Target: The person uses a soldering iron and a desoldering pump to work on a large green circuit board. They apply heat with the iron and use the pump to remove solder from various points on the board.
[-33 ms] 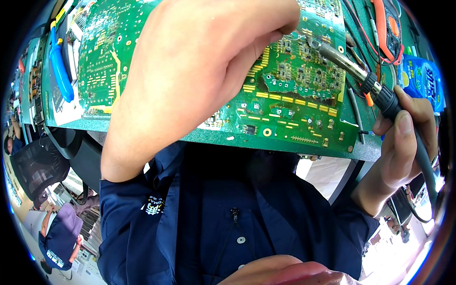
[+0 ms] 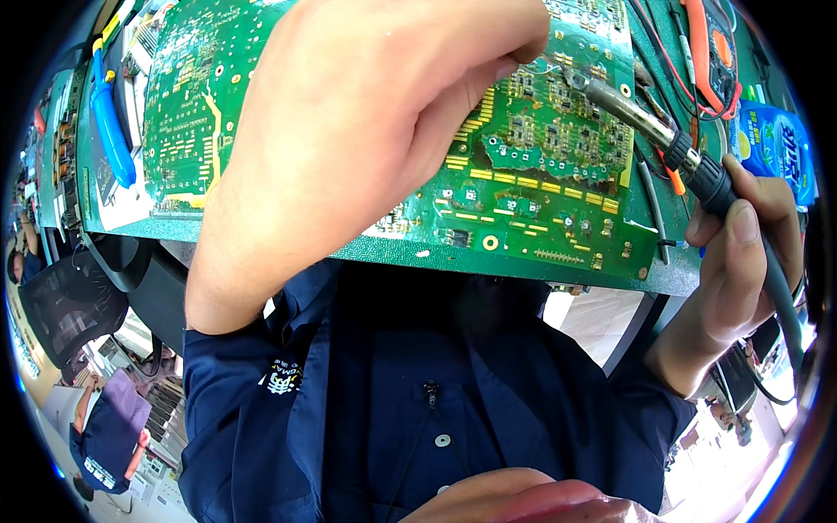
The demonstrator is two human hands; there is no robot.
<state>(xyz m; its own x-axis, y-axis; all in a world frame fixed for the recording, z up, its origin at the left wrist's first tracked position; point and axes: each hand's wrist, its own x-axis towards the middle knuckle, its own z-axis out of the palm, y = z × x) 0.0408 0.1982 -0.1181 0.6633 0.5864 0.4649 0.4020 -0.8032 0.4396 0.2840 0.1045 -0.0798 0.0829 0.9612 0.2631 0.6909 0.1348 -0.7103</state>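
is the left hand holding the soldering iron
No, the right hand holds the iron by its dark handle, while the left hand is over the board.

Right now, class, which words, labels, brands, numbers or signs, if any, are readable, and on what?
Blue packet: large white lettering, not copied here.
Navy sleeve: white and yellow print, not copied.
Co-worker's dark top: white lettering, too small to read.
Green circuit board: any markings too small to read.
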